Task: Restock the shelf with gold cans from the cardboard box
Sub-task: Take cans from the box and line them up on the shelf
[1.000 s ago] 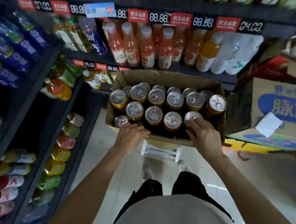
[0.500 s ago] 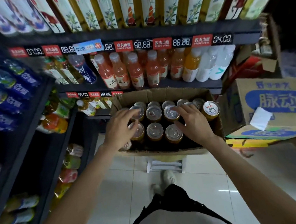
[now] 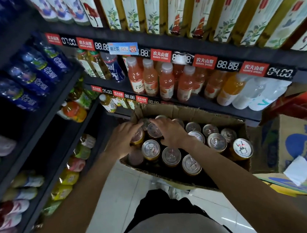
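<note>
Down low first: grey shirt point(image 3: 171, 231) and dark shorts point(image 3: 163, 203) over pale floor tiles point(image 3: 108, 201). Both forearms stretched forward into the cardboard box point(image 3: 195, 112), open-topped, just in front of the shelf point(image 3: 213, 101) and packed with upright gold cans point(image 3: 151, 150), silver lids up. Left hand point(image 3: 122, 140) over the box's near-left corner, fingers curled down round a gold can point(image 3: 138, 137) there, gripping its top. Right hand point(image 3: 169, 131) just beside it, fingers bent over the lid of the next can point(image 3: 153, 130), touching it; a full grip, cannot tell. One can with a printed lid point(image 3: 242, 148) at the box's right end. Right of that, a second carton with blue print point(image 3: 305, 145), a white paper slip point(image 3: 299, 170) lying on it. Beyond the box, orange juice bottles point(image 3: 150, 79) and pale bottles point(image 3: 255, 95) lined on the shelf, red price tags point(image 3: 161, 55) along the edge above. Topmost, tall tea bottles point(image 3: 200, 10) with painted labels. Off left, blue bottles point(image 3: 32, 75) on a side rack.
</note>
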Demonstrator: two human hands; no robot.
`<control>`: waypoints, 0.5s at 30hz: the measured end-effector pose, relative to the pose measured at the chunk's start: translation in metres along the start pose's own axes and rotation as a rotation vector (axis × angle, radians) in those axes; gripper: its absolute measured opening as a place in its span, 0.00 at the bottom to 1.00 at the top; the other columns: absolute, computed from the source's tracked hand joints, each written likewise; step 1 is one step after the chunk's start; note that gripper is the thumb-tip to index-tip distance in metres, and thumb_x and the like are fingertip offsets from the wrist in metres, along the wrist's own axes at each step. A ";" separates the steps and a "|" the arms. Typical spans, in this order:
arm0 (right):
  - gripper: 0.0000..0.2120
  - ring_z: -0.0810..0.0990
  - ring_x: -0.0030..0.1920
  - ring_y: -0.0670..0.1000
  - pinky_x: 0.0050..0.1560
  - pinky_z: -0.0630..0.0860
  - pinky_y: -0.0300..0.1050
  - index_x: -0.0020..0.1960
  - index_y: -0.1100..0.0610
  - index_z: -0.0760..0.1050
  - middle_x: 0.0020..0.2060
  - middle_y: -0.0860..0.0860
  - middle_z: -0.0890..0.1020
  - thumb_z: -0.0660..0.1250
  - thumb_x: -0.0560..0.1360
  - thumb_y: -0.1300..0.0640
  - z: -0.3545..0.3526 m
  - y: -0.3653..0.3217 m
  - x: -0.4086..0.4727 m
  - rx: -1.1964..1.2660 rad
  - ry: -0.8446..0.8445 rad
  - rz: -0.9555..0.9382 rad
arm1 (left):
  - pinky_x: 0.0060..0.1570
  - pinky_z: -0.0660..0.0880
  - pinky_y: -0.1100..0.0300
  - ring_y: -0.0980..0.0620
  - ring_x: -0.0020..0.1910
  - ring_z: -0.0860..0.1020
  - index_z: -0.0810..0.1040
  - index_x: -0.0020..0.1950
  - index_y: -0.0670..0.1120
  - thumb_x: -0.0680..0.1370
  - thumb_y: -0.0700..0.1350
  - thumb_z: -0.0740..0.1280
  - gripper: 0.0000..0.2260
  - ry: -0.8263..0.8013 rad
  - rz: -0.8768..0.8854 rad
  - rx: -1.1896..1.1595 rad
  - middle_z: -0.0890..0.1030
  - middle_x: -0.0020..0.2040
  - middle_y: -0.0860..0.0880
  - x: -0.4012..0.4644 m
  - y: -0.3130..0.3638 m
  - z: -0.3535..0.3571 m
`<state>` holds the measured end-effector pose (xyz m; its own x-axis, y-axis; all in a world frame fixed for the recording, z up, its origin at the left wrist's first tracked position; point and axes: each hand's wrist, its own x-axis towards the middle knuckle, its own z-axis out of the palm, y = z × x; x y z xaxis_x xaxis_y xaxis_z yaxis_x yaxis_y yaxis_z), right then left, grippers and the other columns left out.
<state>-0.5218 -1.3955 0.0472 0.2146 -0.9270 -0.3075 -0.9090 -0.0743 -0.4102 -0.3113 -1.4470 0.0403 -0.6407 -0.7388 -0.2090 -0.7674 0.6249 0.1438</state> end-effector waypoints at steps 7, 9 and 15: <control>0.37 0.76 0.60 0.57 0.55 0.74 0.51 0.70 0.51 0.61 0.63 0.54 0.75 0.75 0.65 0.55 -0.003 0.005 0.008 0.133 0.115 0.046 | 0.61 0.66 0.55 0.49 0.66 0.68 0.64 0.70 0.51 0.60 0.54 0.80 0.42 0.082 -0.150 -0.391 0.72 0.66 0.50 0.007 -0.009 -0.013; 0.37 0.77 0.57 0.55 0.52 0.74 0.49 0.67 0.52 0.64 0.60 0.53 0.77 0.77 0.63 0.54 -0.016 0.003 -0.001 0.278 0.244 0.076 | 0.58 0.72 0.55 0.51 0.61 0.73 0.67 0.65 0.52 0.57 0.52 0.81 0.40 0.174 -0.246 -0.683 0.75 0.60 0.52 0.005 -0.009 -0.025; 0.30 0.80 0.54 0.53 0.55 0.78 0.50 0.63 0.55 0.68 0.55 0.51 0.79 0.77 0.65 0.59 -0.086 -0.009 -0.039 1.276 0.458 0.227 | 0.51 0.76 0.57 0.48 0.56 0.79 0.73 0.62 0.49 0.50 0.58 0.80 0.43 0.240 -0.301 -1.550 0.80 0.57 0.49 0.015 0.003 -0.094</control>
<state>-0.5528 -1.3901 0.1371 -0.2555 -0.9292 -0.2672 0.1017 0.2490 -0.9631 -0.3258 -1.4801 0.1287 -0.3422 -0.8966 -0.2810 -0.0468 -0.2824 0.9581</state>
